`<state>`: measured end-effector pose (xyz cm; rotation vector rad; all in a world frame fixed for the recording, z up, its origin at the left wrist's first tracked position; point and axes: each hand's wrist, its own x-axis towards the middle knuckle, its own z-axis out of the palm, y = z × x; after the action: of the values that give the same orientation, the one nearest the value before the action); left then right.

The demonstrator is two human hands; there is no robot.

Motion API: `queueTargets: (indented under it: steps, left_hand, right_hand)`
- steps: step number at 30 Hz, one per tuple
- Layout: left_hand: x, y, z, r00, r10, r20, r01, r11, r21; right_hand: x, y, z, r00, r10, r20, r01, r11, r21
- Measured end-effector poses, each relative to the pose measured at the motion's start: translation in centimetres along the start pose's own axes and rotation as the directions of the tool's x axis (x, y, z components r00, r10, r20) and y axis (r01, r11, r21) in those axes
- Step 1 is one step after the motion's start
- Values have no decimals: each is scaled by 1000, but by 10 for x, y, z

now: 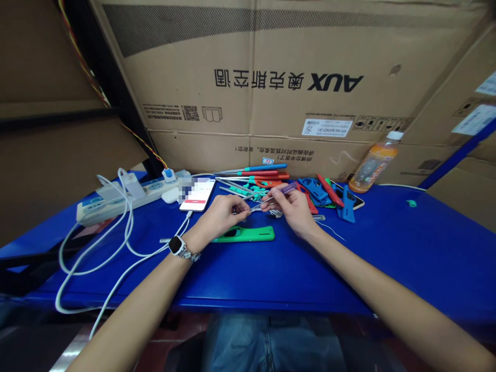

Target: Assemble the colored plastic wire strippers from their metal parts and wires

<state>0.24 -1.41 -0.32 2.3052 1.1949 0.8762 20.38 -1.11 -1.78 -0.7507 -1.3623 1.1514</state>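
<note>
Both hands meet over the middle of the blue table (387, 248). My left hand (222, 214) wears a watch on its wrist and pinches a small metal part that I cannot make out. My right hand (292, 206) is closed on a thin screwdriver (281, 192) with a purple handle, whose tip points left toward the left fingers. A green plastic handle piece (248, 235) lies flat on the table just below the two hands. A small metal piece (276, 213) sits under the right fingers.
Behind the hands lie several red, blue and green tool parts (321, 194) and long metal rods (251, 173). A phone (198, 194) on a white cable, a power strip (127, 194) and an orange bottle (374, 163) stand nearby. Big cardboard boxes (271, 77) wall the back.
</note>
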Motion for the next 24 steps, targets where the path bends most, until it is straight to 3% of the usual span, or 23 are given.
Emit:
queueTargets:
  steps: [8, 14, 24]
  left_hand:
    - [1, 3, 9, 999, 36, 15, -38, 989, 143]
    - [2, 3, 14, 1000, -10, 18, 6, 985, 170]
    - [-1, 7, 15, 1000, 27, -11, -24, 973, 229]
  right_hand:
    - [-1, -6, -1, 996, -86, -10, 86, 995, -60]
    - [-2, -7, -2, 996, -85, 13, 86, 992, -90]
    - [-3, -7, -1, 996, -90, 10, 91, 989, -114]
